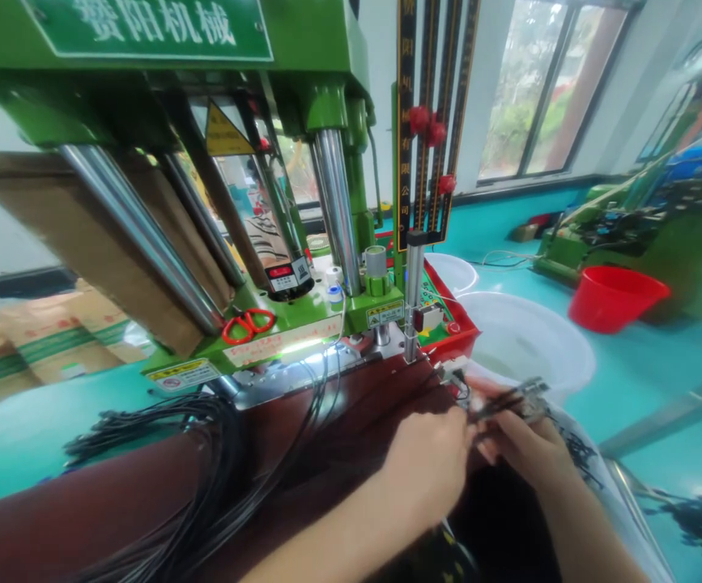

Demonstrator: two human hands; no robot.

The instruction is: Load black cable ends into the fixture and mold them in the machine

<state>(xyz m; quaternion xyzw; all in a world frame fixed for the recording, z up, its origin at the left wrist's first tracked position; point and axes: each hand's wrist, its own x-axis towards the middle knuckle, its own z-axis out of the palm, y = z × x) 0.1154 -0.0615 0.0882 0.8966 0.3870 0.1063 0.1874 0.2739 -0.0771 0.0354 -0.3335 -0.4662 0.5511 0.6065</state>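
My left hand (pixel 427 457) is closed at the right end of the dark red tabletop (pixel 375 405), its fingertips against a small bunch of dark pieces. Beside it my right hand (pixel 526 441) has its fingers closed round the same dark pieces (pixel 499 405), which look like short cable ends; blur hides their detail. A small metal fixture (pixel 453 372) stands just behind my fingers. Long black cables (pixel 223 453) lie in a loop over the tabletop, left of my hands.
A green press (pixel 326 312) with steel columns rises behind the tabletop, orange-handled scissors (pixel 247 325) on its ledge. A red control box (pixel 460 332), a white tub (pixel 526 340) and a red bucket (pixel 618 298) stand to the right. Below right is a bag (pixel 609 506) with black pieces.
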